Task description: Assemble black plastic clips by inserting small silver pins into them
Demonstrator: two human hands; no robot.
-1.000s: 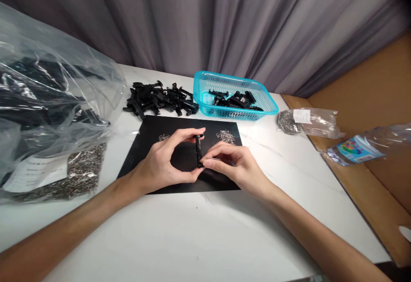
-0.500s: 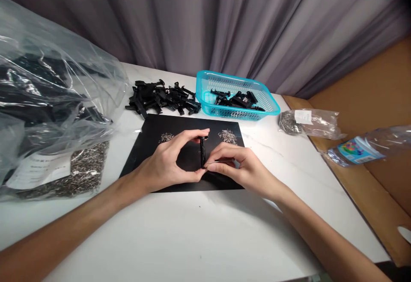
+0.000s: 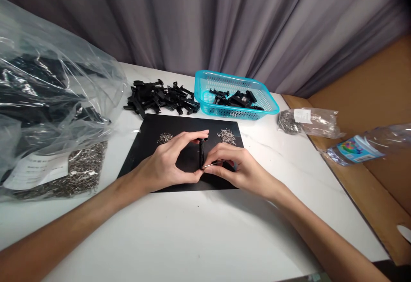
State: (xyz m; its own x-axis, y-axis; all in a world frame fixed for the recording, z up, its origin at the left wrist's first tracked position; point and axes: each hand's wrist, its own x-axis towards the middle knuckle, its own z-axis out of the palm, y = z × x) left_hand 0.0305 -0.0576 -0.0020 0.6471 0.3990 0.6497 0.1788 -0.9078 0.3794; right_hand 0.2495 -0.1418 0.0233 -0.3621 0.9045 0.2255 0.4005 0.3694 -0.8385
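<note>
Plainly, a white table [image 3: 154, 239] runs back to a grey curtain [image 3: 180, 25], with cardboard [image 3: 379, 85] along its right edge. On it lies a black mat [image 3: 188, 126]; over this, the left hand [image 3: 167, 158] clamps an upright black part [image 3: 201, 154] end to end between thumb and fingers. The right hand [image 3: 236, 162] pinches a thin metal piece [image 3: 213, 164] at the part's lower end. A bag [image 3: 64, 72] crowds the mat's left; a pile [image 3: 160, 98] and basket [image 3: 271, 107] line its far edge. White surface spreads widely between the mat's near edge and the forearms.
</note>
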